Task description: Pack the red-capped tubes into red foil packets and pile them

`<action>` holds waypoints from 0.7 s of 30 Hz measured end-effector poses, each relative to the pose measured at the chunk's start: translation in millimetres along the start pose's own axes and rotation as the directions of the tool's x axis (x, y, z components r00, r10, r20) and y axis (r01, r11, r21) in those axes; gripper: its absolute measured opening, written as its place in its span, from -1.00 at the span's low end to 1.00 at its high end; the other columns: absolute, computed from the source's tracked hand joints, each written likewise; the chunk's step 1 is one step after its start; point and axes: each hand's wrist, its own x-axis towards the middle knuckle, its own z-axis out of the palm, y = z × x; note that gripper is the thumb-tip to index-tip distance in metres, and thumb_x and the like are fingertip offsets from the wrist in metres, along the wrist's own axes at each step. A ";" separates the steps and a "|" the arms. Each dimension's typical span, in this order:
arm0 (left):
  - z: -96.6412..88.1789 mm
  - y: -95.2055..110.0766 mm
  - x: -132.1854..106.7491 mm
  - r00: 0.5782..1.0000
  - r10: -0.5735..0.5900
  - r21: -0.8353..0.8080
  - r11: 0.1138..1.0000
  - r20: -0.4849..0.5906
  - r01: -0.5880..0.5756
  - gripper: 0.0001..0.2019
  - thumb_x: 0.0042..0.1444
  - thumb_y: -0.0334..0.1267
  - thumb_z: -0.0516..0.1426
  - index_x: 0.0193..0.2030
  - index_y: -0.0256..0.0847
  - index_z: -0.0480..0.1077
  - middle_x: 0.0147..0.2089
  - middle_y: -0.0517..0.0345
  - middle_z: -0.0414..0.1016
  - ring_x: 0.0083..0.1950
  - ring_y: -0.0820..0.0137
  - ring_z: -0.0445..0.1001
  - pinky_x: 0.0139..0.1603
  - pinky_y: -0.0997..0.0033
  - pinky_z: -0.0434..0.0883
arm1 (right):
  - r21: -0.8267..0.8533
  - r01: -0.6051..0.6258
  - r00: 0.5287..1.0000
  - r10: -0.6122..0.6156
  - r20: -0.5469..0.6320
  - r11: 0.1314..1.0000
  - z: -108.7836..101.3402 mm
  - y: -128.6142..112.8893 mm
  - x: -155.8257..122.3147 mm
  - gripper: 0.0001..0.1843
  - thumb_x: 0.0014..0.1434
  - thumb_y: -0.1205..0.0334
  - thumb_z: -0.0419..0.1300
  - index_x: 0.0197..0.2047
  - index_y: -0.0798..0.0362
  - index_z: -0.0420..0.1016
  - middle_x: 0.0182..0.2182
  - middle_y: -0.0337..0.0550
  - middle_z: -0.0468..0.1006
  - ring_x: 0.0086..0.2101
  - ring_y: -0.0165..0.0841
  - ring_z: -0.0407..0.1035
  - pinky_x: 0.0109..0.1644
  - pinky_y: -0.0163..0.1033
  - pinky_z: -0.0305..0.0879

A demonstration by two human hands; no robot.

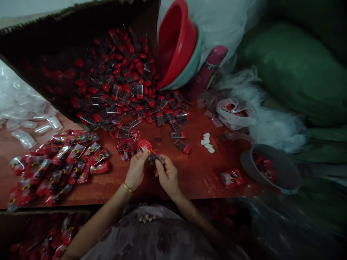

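Note:
Both of my hands are close together over the front of the red-brown table. My left hand (136,170), with a gold bangle at the wrist, pinches a small red printed packet (145,145). Against the packet, my right hand (168,177) has thumb and fingers closed on a small dark clear-sided container (155,157); its far end is partly hidden by my fingers. Just beyond my left hand lie several flat red printed packets (127,146). Loose red-capped containers (181,146) are scattered ahead of my right hand.
A tipped cardboard box (67,21) spills many red-capped containers onto the table (200,177). Filled red packets (73,159) are heaped at left. On the right are white pieces (207,143), a grey basin (290,180) and a pink spray can (207,70). A red basin (173,43) leans behind.

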 end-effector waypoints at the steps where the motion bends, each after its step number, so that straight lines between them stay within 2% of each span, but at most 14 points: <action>1: 0.2 1.7 1.3 1.000 0.006 -0.025 1.000 -0.022 -0.007 -0.69 -0.18 -0.05 0.30 -0.53 -0.27 0.39 -0.55 0.26 0.43 -0.52 0.57 0.35 -0.43 0.58 0.31 | -0.031 0.020 1.000 -0.020 -0.008 0.999 0.8 -0.1 -0.2 -0.79 0.18 0.11 0.05 -0.19 0.04 0.33 -0.64 -0.37 0.34 -0.65 -0.50 0.25 -0.56 -0.40 0.20; 3: 0.2 3.5 2.3 1.000 -0.008 -0.035 0.999 -0.019 0.008 -0.71 -0.21 -0.09 0.33 -0.49 -0.27 0.42 -0.52 0.25 0.46 -0.50 0.57 0.37 -0.41 0.58 0.33 | -0.025 0.025 1.000 -0.025 0.004 0.999 2.3 0.4 0.2 -0.80 0.17 0.11 0.06 -0.20 0.03 0.33 -0.67 -0.39 0.34 -0.67 -0.50 0.26 -0.57 -0.40 0.19; 6: -1.4 3.4 0.0 1.000 -0.013 -0.009 1.000 0.003 0.013 -0.73 -0.21 -0.12 0.33 -0.47 -0.27 0.43 -0.53 0.26 0.45 -0.52 0.58 0.36 -0.45 0.59 0.31 | 0.118 -0.036 0.998 0.030 0.052 0.992 2.3 3.7 4.1 -0.80 0.16 0.07 0.07 -0.25 0.02 0.31 -0.66 -0.39 0.37 -0.71 -0.51 0.25 -0.61 -0.40 0.18; 9: -3.3 2.1 -2.3 0.999 -0.038 -0.005 0.999 -0.005 0.038 -0.70 -0.24 -0.12 0.35 -0.51 -0.28 0.41 -0.56 0.25 0.44 -0.56 0.59 0.33 -0.50 0.58 0.30 | 0.235 -0.107 0.992 0.086 0.096 0.966 1.1 10.6 10.7 -0.76 0.06 0.03 0.17 -0.38 0.01 0.27 -0.64 -0.36 0.44 -0.73 -0.52 0.24 -0.64 -0.40 0.18; 13: 0.2 -1.3 -3.0 0.995 -0.080 -0.045 0.996 -0.066 0.077 -0.61 -0.40 -0.10 0.39 -0.62 -0.28 0.30 -0.68 0.37 0.30 -0.65 0.66 0.20 -0.60 0.62 0.21 | 0.237 -0.132 0.991 0.119 0.065 0.962 6.5 16.5 16.6 -0.65 -0.07 0.00 0.28 -0.53 0.00 0.20 -0.70 -0.38 0.41 -0.73 -0.50 0.23 -0.68 -0.41 0.16; 16: -2.5 5.2 -3.3 0.989 -0.068 -0.046 0.997 -0.130 0.063 -0.62 -0.43 -0.15 0.41 -0.60 -0.28 0.32 -0.64 0.37 0.34 -0.64 0.67 0.24 -0.59 0.65 0.23 | 0.095 -0.025 0.999 0.020 0.048 0.995 7.6 14.2 20.3 -0.65 -0.03 -0.02 0.26 -0.56 0.01 0.23 -0.71 -0.37 0.37 -0.69 -0.48 0.24 -0.62 -0.39 0.19; 18: -17.2 22.8 -2.9 0.983 -0.006 -0.043 0.999 -0.182 -0.002 -0.67 -0.35 -0.16 0.39 -0.55 -0.26 0.35 -0.56 0.31 0.42 -0.55 0.59 0.37 -0.48 0.60 0.34 | -0.097 0.115 0.993 -0.114 0.010 0.989 -2.1 12.6 26.0 -0.72 0.08 0.00 0.17 -0.48 0.02 0.33 -0.62 -0.29 0.44 -0.59 -0.43 0.32 -0.48 -0.35 0.28; 20: -43.9 52.2 -1.4 0.962 0.111 -0.056 0.990 -0.249 -0.129 -0.73 -0.17 -0.11 0.32 -0.51 -0.22 0.37 -0.51 0.27 0.46 -0.42 0.50 0.47 -0.31 0.51 0.42 | -0.352 0.226 0.964 -0.261 -0.053 0.908 -21.2 14.9 36.0 -0.74 0.19 0.05 0.04 -0.30 0.04 0.42 -0.41 -0.14 0.54 -0.37 -0.34 0.40 -0.23 -0.23 0.34; 21: -59.9 69.5 -0.3 0.937 0.163 -0.057 0.980 -0.310 -0.190 -0.74 -0.10 -0.08 0.28 -0.51 -0.19 0.37 -0.50 0.27 0.47 -0.36 0.48 0.49 -0.25 0.50 0.43 | -0.494 0.241 0.941 -0.325 -0.090 0.835 -32.6 18.3 42.2 -0.72 0.22 0.08 0.00 -0.24 0.06 0.43 -0.31 -0.05 0.55 -0.26 -0.26 0.40 -0.11 -0.15 0.31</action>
